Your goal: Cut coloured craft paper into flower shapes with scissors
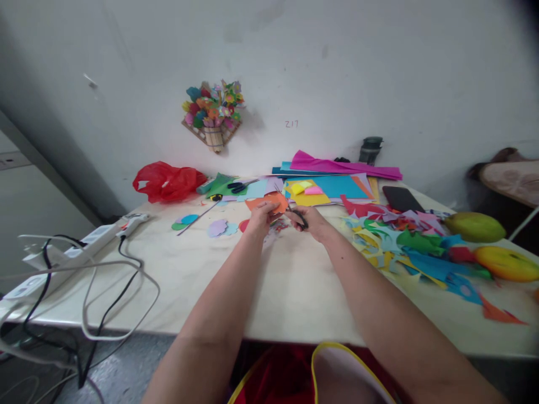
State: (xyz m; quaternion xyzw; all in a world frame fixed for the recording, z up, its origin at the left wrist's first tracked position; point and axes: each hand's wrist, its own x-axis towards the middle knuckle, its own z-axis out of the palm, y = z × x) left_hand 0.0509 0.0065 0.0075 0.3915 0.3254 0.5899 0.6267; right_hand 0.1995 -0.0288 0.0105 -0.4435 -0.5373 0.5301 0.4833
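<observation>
My left hand (261, 215) is closed on a piece of orange paper (274, 200) over the middle of the table. In my right hand (312, 220) is a pair of scissors (300, 217) with dark handles, its blades pointing up and left at the paper's right edge. Whether the blades touch the paper is too small to tell. Below the hands lie small paper bits (275, 226). Left of my left hand are a lilac scalloped paper shape (217, 227) and a light blue one (231, 228).
Colourful paper scraps (391, 235) spread at the right beside a phone (402, 198) and yellow-green fruit-like objects (475, 226). Coloured sheets (341, 187), a second pair of scissors (240, 186) and a red plastic bag (168, 181) lie at the back. Power strips (63, 261) with cables occupy the left edge.
</observation>
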